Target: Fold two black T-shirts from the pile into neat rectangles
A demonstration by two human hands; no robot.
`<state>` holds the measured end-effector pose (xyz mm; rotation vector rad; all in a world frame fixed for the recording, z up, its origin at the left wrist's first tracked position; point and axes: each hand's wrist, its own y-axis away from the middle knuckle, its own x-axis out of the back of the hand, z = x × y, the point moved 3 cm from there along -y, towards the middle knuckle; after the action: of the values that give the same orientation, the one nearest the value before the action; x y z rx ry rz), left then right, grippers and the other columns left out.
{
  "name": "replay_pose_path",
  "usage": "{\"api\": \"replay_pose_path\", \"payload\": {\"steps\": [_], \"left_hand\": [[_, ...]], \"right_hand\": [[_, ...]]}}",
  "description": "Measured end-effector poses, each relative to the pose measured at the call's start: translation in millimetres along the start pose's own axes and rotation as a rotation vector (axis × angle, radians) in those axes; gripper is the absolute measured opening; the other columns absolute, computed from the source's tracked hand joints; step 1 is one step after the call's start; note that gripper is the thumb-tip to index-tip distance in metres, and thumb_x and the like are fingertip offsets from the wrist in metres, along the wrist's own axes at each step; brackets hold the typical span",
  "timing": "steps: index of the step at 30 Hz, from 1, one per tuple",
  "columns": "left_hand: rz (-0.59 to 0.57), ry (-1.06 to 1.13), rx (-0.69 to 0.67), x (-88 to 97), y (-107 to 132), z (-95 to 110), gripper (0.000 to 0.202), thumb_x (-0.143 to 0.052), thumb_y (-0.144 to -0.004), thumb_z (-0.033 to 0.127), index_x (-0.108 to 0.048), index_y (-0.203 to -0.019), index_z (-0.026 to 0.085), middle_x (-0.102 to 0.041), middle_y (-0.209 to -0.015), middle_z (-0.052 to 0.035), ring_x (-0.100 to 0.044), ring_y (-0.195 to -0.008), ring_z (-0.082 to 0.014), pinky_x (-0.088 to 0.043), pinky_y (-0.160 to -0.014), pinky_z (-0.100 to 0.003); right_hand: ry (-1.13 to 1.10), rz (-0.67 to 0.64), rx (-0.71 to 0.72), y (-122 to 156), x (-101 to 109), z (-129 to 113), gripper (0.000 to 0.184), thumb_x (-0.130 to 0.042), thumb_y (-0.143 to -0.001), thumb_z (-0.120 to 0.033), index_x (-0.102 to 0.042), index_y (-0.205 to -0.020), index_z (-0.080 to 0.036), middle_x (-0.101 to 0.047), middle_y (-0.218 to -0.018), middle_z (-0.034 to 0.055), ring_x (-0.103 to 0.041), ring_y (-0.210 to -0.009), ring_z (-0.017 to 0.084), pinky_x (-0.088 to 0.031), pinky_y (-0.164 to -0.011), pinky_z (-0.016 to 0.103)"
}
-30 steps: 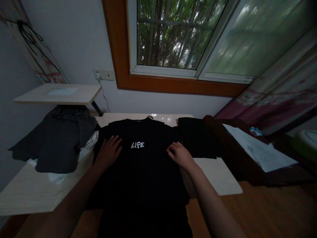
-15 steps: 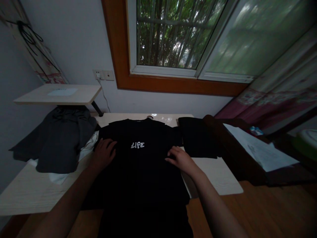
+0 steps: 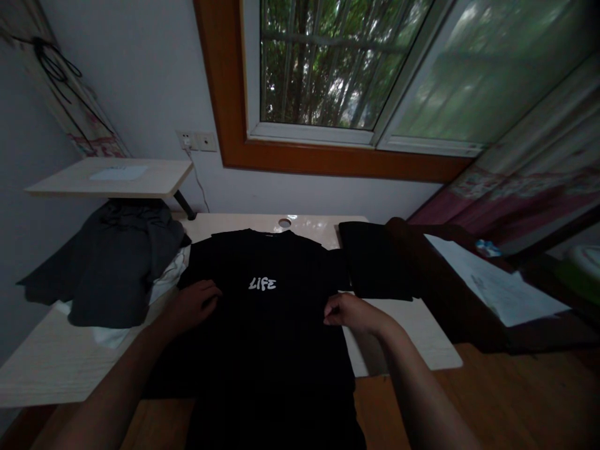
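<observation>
A black T-shirt (image 3: 267, 337) with white "LIFE" lettering lies spread face up on the light wooden table (image 3: 56, 369), its hem hanging over the near edge. My left hand (image 3: 192, 306) rests on the shirt's left side below the sleeve, fingers curled into the cloth. At the shirt's right side, by the sleeve seam, my right hand (image 3: 351, 312) pinches the fabric. Both hands sit level with the lettering.
A heap of dark grey and white clothes (image 3: 112, 269) lies at the table's left. A folded black garment (image 3: 375, 259) sits to the right of the shirt. A dark wooden piece with white papers (image 3: 492, 287) stands further right. A small raised shelf (image 3: 112, 178) is at the back left.
Both hands slid toward me and went from lying flat to gripping the cloth. The shirt has shifted slightly toward me with them.
</observation>
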<state>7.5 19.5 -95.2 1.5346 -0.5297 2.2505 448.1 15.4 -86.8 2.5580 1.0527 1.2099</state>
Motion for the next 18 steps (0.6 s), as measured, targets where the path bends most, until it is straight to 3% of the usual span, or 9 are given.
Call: {"api": "replay_pose_path", "payload": {"steps": [5,7,10,12,15,18], "left_hand": [[-0.272,0.100,0.129,16.1,3.1,7.5,0.028,-0.048,-0.087,0.024,-0.074,-0.095,0.027,-0.077,-0.094,-0.0006,-0.071,-0.087,-0.0191,-0.049,-0.083,-0.031],[-0.403,0.151,0.168,17.2,3.5,9.3,0.025,-0.049,-0.084,0.025,-0.073,-0.084,0.025,-0.075,-0.081,0.0002,-0.070,-0.075,-0.0185,-0.048,-0.072,-0.029],[-0.539,0.222,0.198,15.1,2.1,9.7,0.023,-0.049,-0.081,0.027,-0.071,-0.074,0.023,-0.071,-0.069,0.0011,-0.066,-0.063,-0.0173,-0.044,-0.061,-0.027],[-0.469,0.213,0.155,15.9,-5.4,7.9,0.024,-0.048,-0.082,0.026,-0.072,-0.080,0.024,-0.073,-0.076,0.0006,-0.067,-0.070,-0.0177,-0.048,-0.068,-0.028],[-0.181,0.113,0.115,20.6,-26.6,-2.8,0.027,-0.047,-0.087,0.026,-0.073,-0.096,0.025,-0.074,-0.099,-0.0030,-0.068,-0.091,-0.0201,-0.050,-0.087,-0.033],[0.107,-0.012,0.157,22.8,-52.1,-21.6,0.029,-0.048,-0.089,0.026,-0.071,-0.107,0.023,-0.069,-0.114,-0.0077,-0.064,-0.109,-0.0242,-0.047,-0.102,-0.039]], "right_hand": [[-0.035,-0.111,-0.052,-1.6,4.3,-14.0,0.013,-0.075,-0.076,-0.033,-0.077,-0.079,-0.021,-0.074,-0.074,0.0005,-0.068,-0.073,0.019,-0.047,-0.068,0.026],[-0.049,-0.061,-0.041,-6.2,10.8,-17.8,0.012,-0.072,-0.078,-0.032,-0.075,-0.078,-0.020,-0.072,-0.070,0.0006,-0.067,-0.069,0.018,-0.047,-0.066,0.026],[-0.018,0.139,0.007,-18.0,26.7,-19.3,0.013,-0.064,-0.083,-0.028,-0.073,-0.084,-0.019,-0.073,-0.076,0.0023,-0.067,-0.072,0.018,-0.048,-0.067,0.027],[0.040,0.315,0.054,-28.0,39.7,-18.4,0.014,-0.060,-0.086,-0.024,-0.073,-0.089,-0.019,-0.074,-0.085,0.0038,-0.068,-0.079,0.018,-0.050,-0.073,0.028],[0.189,0.577,0.043,-45.3,58.6,-13.6,0.015,-0.058,-0.088,-0.022,-0.072,-0.095,-0.019,-0.072,-0.094,0.0065,-0.067,-0.088,0.020,-0.050,-0.084,0.030],[0.326,0.790,-0.018,-65.4,73.1,-6.1,0.020,-0.058,-0.092,-0.024,-0.072,-0.105,-0.017,-0.069,-0.104,0.0111,-0.065,-0.100,0.023,-0.048,-0.096,0.033]]}}
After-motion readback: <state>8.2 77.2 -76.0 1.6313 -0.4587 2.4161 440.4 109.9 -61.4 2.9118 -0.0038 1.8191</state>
